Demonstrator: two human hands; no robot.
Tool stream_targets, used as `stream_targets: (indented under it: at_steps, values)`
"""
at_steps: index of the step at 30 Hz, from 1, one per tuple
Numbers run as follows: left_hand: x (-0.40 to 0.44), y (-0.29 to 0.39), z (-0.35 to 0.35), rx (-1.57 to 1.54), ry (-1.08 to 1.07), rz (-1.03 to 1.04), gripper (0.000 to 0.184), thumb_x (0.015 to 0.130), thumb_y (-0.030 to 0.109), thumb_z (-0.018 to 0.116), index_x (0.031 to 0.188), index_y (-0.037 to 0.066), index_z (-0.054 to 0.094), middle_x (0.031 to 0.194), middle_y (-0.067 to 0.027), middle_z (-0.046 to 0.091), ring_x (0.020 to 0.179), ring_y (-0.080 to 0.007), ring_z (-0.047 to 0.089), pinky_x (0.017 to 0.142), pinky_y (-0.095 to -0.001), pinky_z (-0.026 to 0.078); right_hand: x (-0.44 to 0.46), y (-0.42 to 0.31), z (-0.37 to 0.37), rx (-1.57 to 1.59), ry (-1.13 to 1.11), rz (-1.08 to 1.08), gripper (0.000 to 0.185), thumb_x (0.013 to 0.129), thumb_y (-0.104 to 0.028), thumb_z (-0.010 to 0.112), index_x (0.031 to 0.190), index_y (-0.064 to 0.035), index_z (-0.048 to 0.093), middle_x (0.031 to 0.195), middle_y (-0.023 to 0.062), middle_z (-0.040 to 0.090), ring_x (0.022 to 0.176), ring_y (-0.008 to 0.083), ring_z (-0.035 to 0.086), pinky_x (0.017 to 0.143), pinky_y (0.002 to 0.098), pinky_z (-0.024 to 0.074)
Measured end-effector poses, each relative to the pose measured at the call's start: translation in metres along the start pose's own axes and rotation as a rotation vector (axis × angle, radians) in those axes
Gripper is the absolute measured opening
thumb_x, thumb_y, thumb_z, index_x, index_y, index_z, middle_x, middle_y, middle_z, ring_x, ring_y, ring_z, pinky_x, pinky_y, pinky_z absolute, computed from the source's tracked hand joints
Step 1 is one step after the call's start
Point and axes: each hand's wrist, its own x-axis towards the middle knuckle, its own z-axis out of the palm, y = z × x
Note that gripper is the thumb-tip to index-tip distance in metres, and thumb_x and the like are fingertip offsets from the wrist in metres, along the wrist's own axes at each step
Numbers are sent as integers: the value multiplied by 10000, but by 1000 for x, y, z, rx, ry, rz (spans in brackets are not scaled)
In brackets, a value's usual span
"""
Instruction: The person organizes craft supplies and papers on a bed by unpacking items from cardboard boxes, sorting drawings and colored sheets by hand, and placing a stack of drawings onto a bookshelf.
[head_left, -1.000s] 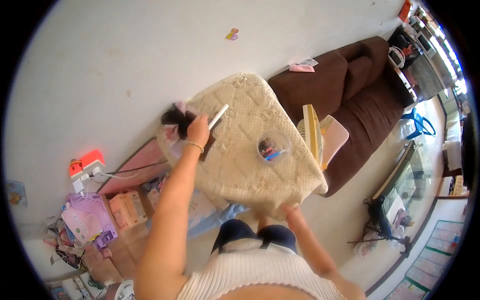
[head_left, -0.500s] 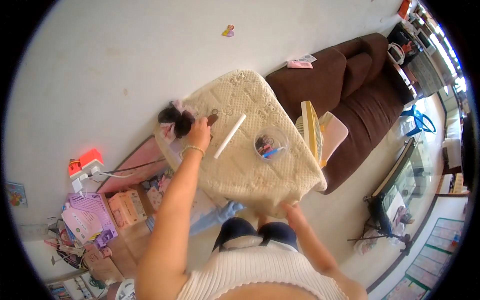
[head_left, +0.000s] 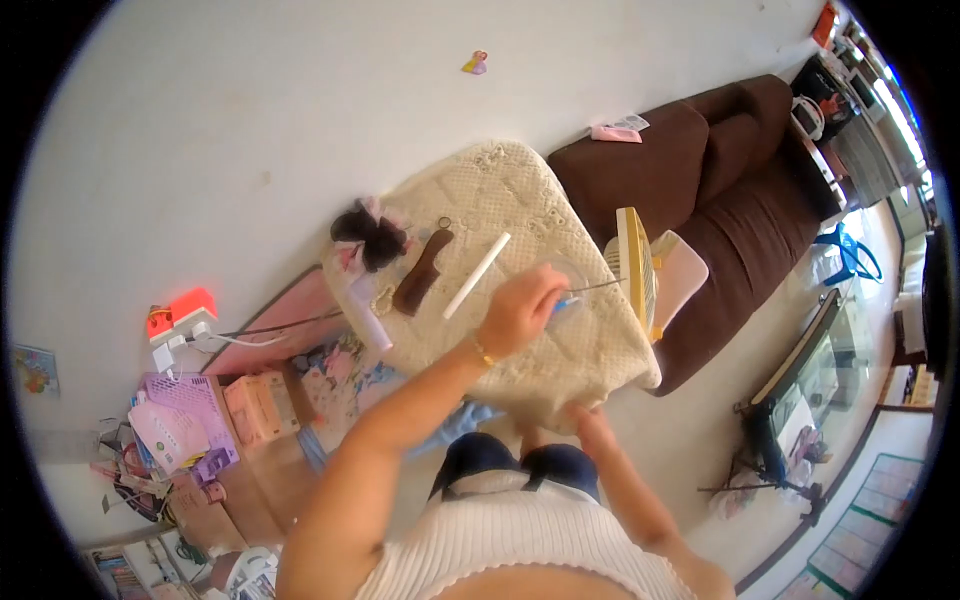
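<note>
My left hand [head_left: 522, 308] is over the clear round tub [head_left: 574, 318] on the patterned table cover [head_left: 500, 375], its fingers pinched on a thin dark strip [head_left: 600, 286] that points right. Part of a blue item [head_left: 566, 302] shows beside the fingertips; the hand hides much of the tub. To its left lie a white stick [head_left: 477, 275], a brown comb [head_left: 424, 273], a small dark ring [head_left: 445, 223], a dark bow [head_left: 370, 236] and a pale purple tube [head_left: 371, 318]. My right hand [head_left: 594, 424] grips the cover's near edge, fingers partly hidden.
A yellow-framed fan [head_left: 636, 265] stands against the table's right side, before a brown sofa [head_left: 735, 220]. At lower left are a purple basket [head_left: 185, 400], a pink box [head_left: 262, 408] and a power strip [head_left: 183, 328]. A glass table [head_left: 805, 365] is at right.
My left hand first let go of the white stick, reached to the comb, then moved right to the tub with a thin dark strip in its fingers. My right hand stayed at the edge.
</note>
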Motion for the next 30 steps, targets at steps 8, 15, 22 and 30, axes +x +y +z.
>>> stream_targets:
  at_steps: [8,15,22,30]
  values:
    - [-12,-11,2,321,-363,273,150,760,151,589,893,88,562,846,-75,606,758,-265,587,1014,-486,259,-14,-16,4,-58,99,57,458,782,-129,607,1189,-5,438,1122,104,539,1017,237,522,856,359,422]
    - [74,-30,-16,260,-460,6,75,751,138,592,793,80,569,728,-58,606,709,-237,583,990,-470,275,-10,-18,-4,-86,86,46,388,765,-138,625,1107,15,526,1059,111,578,967,229,546,837,344,426]
    - [209,-148,67,494,-357,-8,61,762,127,559,801,88,587,760,-69,630,725,-261,581,924,-434,336,-8,-23,-16,-8,75,123,375,761,-116,623,1095,29,536,1039,106,592,931,218,559,823,333,427]
    - [239,-253,158,721,-390,-51,87,762,141,573,832,96,595,794,-85,635,814,-269,577,875,-409,361,19,28,-55,244,-103,72,574,760,-148,645,1246,-17,368,1205,92,478,1093,204,455,908,349,367]
